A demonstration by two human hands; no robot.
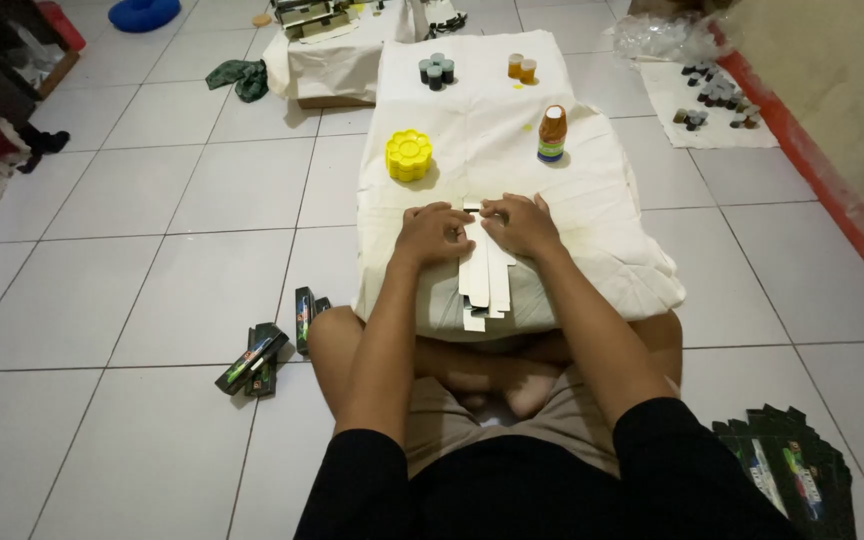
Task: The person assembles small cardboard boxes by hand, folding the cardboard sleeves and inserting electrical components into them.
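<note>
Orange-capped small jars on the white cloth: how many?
2, side by side at the far end of the white cloth: left jar, right jar. The taller brown-capped bottle nearer the hands isn't counted. None looks hidden.

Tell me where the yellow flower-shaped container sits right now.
In the head view, the yellow flower-shaped container sits on the white cloth, beyond and just left of the left hand, with the orange-capped bottle off to its right.
</note>
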